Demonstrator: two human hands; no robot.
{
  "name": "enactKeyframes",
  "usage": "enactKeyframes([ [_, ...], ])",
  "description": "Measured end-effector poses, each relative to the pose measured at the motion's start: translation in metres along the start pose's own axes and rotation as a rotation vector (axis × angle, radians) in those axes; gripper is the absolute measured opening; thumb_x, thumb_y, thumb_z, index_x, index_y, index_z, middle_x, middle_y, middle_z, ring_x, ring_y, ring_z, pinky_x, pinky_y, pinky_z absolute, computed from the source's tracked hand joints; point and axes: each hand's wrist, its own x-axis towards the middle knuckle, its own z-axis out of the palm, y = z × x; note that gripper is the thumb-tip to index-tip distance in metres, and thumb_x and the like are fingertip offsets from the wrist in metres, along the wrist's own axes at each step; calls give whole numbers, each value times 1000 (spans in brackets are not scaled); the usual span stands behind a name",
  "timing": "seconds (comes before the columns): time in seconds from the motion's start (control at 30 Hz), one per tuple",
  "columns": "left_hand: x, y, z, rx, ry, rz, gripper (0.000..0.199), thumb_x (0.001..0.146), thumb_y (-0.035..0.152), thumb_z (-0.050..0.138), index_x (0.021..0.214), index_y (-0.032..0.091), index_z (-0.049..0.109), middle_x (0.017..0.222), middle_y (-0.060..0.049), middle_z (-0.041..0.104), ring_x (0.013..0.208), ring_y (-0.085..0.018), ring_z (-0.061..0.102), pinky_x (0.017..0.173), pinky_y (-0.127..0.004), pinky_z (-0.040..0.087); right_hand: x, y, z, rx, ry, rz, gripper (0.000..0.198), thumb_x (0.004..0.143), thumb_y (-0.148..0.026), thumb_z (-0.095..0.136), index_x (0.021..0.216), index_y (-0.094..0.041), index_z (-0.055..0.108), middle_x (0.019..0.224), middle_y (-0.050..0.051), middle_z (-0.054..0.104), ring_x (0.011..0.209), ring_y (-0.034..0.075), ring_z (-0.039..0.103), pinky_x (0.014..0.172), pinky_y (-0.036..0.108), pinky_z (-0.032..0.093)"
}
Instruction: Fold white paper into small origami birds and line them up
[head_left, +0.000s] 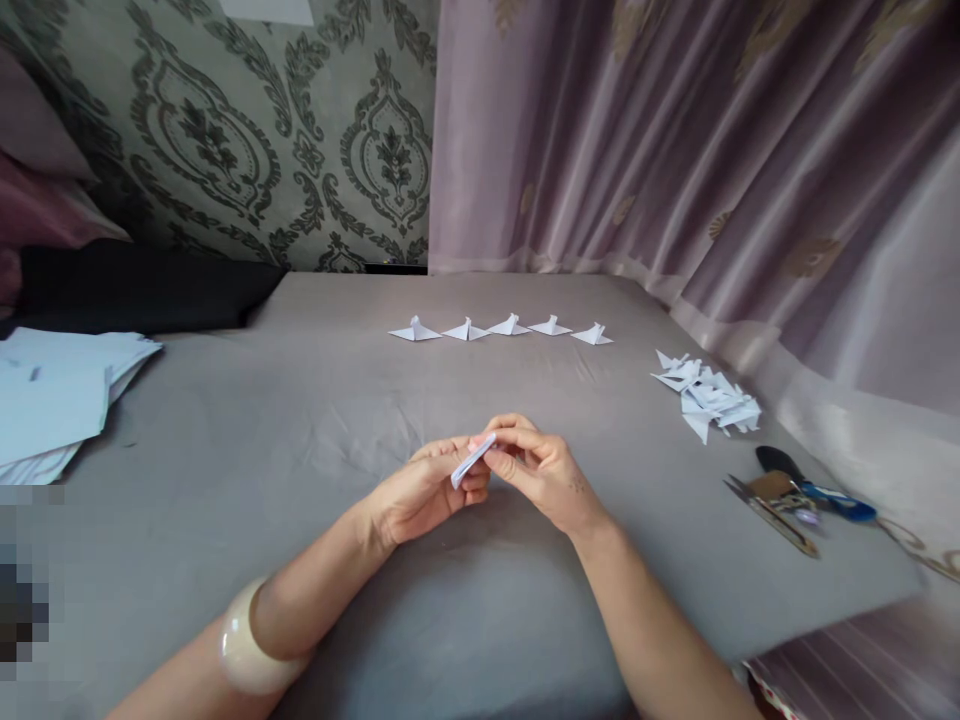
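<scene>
Between my hands is a small folded piece of white paper (pixel 472 462), a narrow layered strip held at a slant above the grey cloth. My left hand (pixel 431 485) grips its lower end, fingers curled behind it. The thumb and fingers of my right hand (pixel 544 470) pinch its upper end. Beyond the hands, several folded paper birds (pixel 510 325) stand in a row on the cloth. A heap of similar white folded paper pieces (pixel 712 395) lies to the right.
Scissors (pixel 772 515) and a blue-and-black handled tool (pixel 832 498) lie at the right edge. Paper sheets (pixel 52 400) are stacked at left, near a black cloth (pixel 142 285). A patterned wall and a mauve curtain (pixel 570 130) border the grey-covered surface (pixel 285 400).
</scene>
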Motion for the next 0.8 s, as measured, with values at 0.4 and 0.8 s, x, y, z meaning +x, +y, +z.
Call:
enactKeyframes([
  [0.4,-2,4,9,609,427,306,33,67,44,79,80,16,69,76,-2,68,72,-15,59,68,-24,44,-1,-2,8,-351,338,-52,11,82,-28,60,74,-20,63,74,1,62,64,13,53,63,27,42],
  [0.8,2,3,-1,408,370,315,20,70,34,79,80,17,76,73,-2,70,67,-11,57,69,-24,46,0,5,5,-21,197,209,29,78,-44,67,93,-21,76,81,2,66,66,12,53,63,26,43],
])
